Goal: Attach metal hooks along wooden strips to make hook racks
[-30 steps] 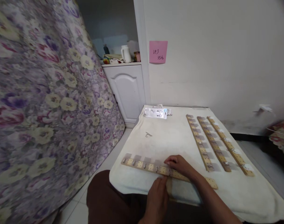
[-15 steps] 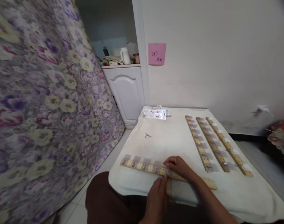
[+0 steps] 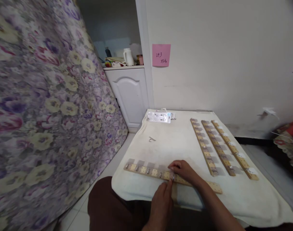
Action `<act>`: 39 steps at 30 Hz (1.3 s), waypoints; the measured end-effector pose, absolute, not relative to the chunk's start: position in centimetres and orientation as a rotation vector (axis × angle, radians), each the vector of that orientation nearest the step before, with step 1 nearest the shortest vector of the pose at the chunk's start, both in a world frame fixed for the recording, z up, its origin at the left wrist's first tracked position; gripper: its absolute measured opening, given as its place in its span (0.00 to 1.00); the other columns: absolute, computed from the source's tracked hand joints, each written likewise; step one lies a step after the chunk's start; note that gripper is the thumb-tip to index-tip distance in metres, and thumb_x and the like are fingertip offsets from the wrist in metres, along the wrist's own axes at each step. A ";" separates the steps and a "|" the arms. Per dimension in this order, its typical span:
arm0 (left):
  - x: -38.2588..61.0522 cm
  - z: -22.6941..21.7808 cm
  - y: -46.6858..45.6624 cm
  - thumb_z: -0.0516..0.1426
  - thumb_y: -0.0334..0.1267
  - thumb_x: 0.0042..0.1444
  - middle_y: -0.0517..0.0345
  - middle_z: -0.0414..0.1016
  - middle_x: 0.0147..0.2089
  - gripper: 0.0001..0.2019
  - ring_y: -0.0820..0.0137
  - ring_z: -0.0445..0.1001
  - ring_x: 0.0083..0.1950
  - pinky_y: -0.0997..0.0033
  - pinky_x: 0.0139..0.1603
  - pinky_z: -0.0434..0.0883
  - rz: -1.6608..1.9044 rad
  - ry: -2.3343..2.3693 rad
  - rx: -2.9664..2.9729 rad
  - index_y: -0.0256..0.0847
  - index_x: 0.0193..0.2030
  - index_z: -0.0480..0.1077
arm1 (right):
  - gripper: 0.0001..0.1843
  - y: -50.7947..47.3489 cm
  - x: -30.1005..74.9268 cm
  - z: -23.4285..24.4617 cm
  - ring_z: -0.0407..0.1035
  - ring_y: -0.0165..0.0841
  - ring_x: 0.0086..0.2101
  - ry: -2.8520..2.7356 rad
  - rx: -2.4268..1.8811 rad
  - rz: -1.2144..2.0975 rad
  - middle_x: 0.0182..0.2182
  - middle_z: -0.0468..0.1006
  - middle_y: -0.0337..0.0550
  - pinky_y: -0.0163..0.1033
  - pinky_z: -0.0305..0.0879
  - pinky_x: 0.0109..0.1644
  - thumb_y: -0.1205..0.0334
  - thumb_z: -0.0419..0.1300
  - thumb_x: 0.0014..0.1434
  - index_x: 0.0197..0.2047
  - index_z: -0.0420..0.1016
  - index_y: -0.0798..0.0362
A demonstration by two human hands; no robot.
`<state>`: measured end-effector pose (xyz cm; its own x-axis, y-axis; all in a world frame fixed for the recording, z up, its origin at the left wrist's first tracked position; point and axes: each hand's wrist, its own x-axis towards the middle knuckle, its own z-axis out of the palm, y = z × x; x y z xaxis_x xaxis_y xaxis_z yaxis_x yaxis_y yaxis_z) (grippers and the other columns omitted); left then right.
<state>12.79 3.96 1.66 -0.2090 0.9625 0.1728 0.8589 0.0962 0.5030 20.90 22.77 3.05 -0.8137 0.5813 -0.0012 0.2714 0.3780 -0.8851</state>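
Note:
A wooden strip (image 3: 144,170) with rows of small holes lies across the front of the table. Several metal hooks on clear square plates sit along its left part. My left hand (image 3: 161,200) comes from below, its fingers together and the tips pressed at the hook (image 3: 173,176) near the strip's middle. From the right, my right hand (image 3: 183,169) reaches over the strip with thumb and index finger pinched at the upper edge of that hook's clear plate. Fingers partly hide the plate. One loose hook (image 3: 152,139) lies farther back on the cloth.
Three more wooden strips (image 3: 204,146) with hooks lie side by side at the right. A clear blister pack (image 3: 158,117) is at the back left of the cloth-covered table (image 3: 172,144). A floral curtain (image 3: 52,112) hangs to the left; a wall (image 3: 209,64) stands behind.
The view has shifted very slightly. Both hands stay at the same hook, with only tiny finger movement.

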 end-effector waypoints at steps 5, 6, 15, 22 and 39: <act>12.8 1.4 4.2 0.45 0.21 0.53 0.48 0.69 0.48 0.32 0.64 0.67 0.49 0.62 0.51 0.67 0.681 2.209 1.808 0.40 0.65 0.52 | 0.12 22.7 21.0 2.9 0.72 0.36 0.34 -2.308 -0.717 1.431 0.33 0.81 0.44 0.38 0.65 0.39 0.61 0.56 0.54 0.36 0.79 0.55; 12.8 1.4 4.2 0.45 0.21 0.52 0.48 0.69 0.48 0.32 0.64 0.67 0.49 0.62 0.51 0.67 0.659 2.213 1.799 0.40 0.65 0.53 | 0.12 22.7 21.0 2.9 0.72 0.36 0.34 -2.304 -0.714 1.435 0.32 0.81 0.44 0.38 0.65 0.38 0.61 0.56 0.54 0.36 0.79 0.55; 13.0 2.4 4.3 0.45 0.21 0.52 0.44 0.69 0.50 0.30 0.62 0.67 0.50 0.60 0.51 0.68 0.614 2.233 1.802 0.37 0.64 0.55 | 0.12 22.7 20.9 2.8 0.71 0.35 0.33 -2.303 -0.733 1.448 0.31 0.80 0.44 0.37 0.64 0.37 0.62 0.56 0.53 0.35 0.79 0.54; 12.9 1.9 4.3 0.45 0.21 0.52 0.44 0.70 0.51 0.30 0.63 0.67 0.51 0.60 0.52 0.67 0.582 2.248 1.805 0.37 0.63 0.56 | 0.13 22.4 21.2 3.3 0.67 0.31 0.27 -2.276 -0.724 1.484 0.25 0.76 0.39 0.35 0.60 0.32 0.60 0.55 0.54 0.40 0.78 0.54; 12.7 2.5 4.3 0.46 0.24 0.53 0.46 0.70 0.50 0.30 0.63 0.69 0.49 0.61 0.50 0.68 0.603 2.223 1.811 0.42 0.65 0.54 | 0.13 22.1 21.4 3.6 0.62 0.29 0.25 -2.241 -0.723 1.567 0.22 0.70 0.35 0.33 0.55 0.29 0.63 0.60 0.48 0.39 0.76 0.53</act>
<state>12.72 4.25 2.52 -0.2223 0.9706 0.0927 0.8843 0.1607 0.4384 21.41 22.13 3.58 -0.8241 0.5656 -0.0325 0.2246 0.2735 -0.9353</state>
